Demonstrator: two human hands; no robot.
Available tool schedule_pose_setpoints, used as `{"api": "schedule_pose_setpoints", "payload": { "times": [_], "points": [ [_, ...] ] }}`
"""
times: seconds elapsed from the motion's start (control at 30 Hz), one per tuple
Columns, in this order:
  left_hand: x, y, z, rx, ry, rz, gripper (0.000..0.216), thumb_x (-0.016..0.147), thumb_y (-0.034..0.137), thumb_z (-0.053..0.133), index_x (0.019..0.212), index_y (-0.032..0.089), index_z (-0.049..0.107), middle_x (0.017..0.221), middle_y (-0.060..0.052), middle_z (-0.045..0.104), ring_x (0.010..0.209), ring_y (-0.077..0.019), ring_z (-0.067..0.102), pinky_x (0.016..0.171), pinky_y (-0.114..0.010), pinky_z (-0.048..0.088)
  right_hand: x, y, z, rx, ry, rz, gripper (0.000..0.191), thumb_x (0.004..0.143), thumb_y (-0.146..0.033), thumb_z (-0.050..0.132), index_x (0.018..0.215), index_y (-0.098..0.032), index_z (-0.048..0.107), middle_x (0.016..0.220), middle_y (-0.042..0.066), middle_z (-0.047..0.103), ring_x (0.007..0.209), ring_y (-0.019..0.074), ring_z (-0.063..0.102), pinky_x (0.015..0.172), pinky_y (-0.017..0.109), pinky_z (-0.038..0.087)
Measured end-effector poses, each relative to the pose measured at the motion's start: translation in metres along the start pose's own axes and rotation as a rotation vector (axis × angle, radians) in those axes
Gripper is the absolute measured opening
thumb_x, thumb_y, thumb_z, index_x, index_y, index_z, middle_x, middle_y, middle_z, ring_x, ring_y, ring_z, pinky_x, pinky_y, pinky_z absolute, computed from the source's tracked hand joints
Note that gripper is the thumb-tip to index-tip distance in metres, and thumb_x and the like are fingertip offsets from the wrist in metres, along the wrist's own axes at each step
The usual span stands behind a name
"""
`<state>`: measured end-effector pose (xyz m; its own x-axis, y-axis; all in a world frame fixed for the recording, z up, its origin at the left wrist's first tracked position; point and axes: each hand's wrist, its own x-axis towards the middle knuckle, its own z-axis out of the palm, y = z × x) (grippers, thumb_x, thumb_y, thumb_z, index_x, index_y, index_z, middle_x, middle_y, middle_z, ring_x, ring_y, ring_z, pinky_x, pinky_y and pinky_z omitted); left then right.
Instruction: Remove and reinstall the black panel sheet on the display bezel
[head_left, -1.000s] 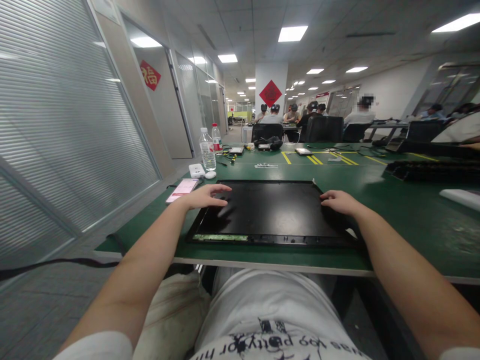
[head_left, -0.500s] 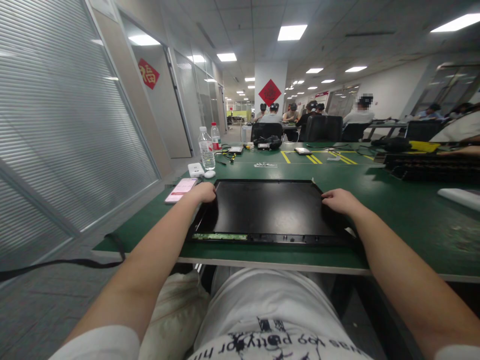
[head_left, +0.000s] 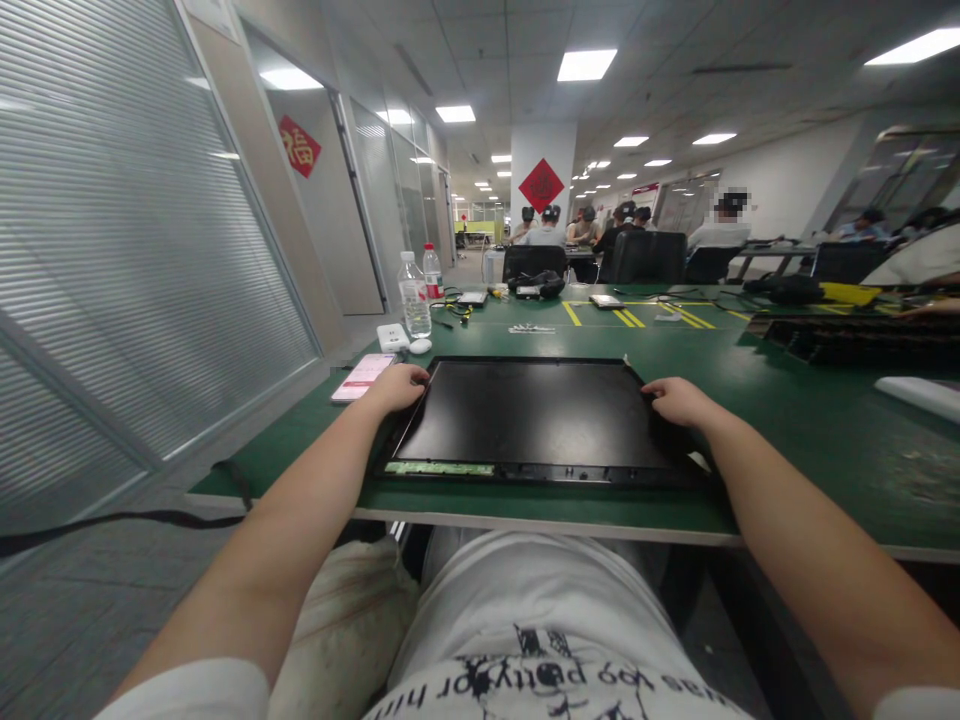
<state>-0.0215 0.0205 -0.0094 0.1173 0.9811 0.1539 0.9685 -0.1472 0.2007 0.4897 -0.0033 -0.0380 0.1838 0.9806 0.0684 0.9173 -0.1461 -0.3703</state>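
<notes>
A black flat screen panel point(head_left: 525, 410) in a dark frame lies in front of me, near the table's front edge. A green circuit strip point(head_left: 439, 469) runs along the left part of its near side. My left hand point(head_left: 399, 387) is at the panel's left edge, fingers curled against the frame towards the far corner. On the opposite edge my right hand point(head_left: 679, 400) pinches the frame between thumb and fingers. The undersides of both grips are hidden.
Left of the panel lie a phone point(head_left: 364, 378) and a white adapter point(head_left: 392, 338). Behind these stand a clear water bottle point(head_left: 415, 300) and a red-capped bottle point(head_left: 433, 272). Farther right on the green table point(head_left: 810, 430) are dark parts point(head_left: 840, 340) and a white bar point(head_left: 919, 397).
My left hand has shifted slightly left along the frame's edge, and its fingers show more. The panel's left side sits slightly differently. My right hand has barely moved.
</notes>
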Motion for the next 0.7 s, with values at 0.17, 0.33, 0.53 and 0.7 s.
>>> {"api": "schedule_pose_setpoints", "payload": {
  "times": [0.17,0.33,0.53,0.7],
  "points": [
    [-0.0016,0.001,0.003,-0.025,0.01,-0.011,0.047,0.082,0.022,0.064,0.127,0.023,0.079,0.122,-0.008,0.081,0.11,-0.0269,0.076,0.101,-0.031,0.056,0.0021,0.0077,0.0003,0.211,-0.018,0.035,0.054,0.063,-0.004,0.061,0.111,-0.013,0.083,0.104,0.013,0.08,0.101,0.026,0.075,0.091,0.029,0.056],
    [-0.0017,0.0018,0.004,-0.002,0.02,-0.014,0.048,0.081,0.022,0.063,0.126,0.024,0.079,0.122,-0.007,0.081,0.113,-0.0273,0.075,0.1,-0.03,0.057,0.0036,0.0096,-0.0014,0.303,-0.032,0.043,0.05,0.06,-0.005,0.066,0.105,-0.016,0.084,0.102,0.012,0.079,0.104,0.0265,0.074,0.087,0.029,0.057],
    [-0.0025,0.0041,0.0025,0.017,0.0,-0.006,0.047,0.083,0.023,0.061,0.126,0.023,0.079,0.124,-0.008,0.08,0.112,-0.0283,0.075,0.099,-0.03,0.057,0.005,0.0094,-0.0044,0.341,-0.062,0.08,0.052,0.059,-0.003,0.063,0.105,-0.015,0.084,0.111,0.014,0.079,0.107,0.0273,0.073,0.089,0.03,0.057],
    [-0.0035,0.0052,0.0033,0.025,0.002,-0.008,0.045,0.083,0.022,0.061,0.124,0.026,0.08,0.119,-0.006,0.081,0.113,-0.0281,0.075,0.098,-0.031,0.057,0.0042,0.0098,-0.0033,0.365,-0.062,0.087,0.05,0.06,-0.003,0.063,0.104,-0.014,0.083,0.11,0.014,0.079,0.112,0.0283,0.073,0.094,0.031,0.056]
  ]
}}
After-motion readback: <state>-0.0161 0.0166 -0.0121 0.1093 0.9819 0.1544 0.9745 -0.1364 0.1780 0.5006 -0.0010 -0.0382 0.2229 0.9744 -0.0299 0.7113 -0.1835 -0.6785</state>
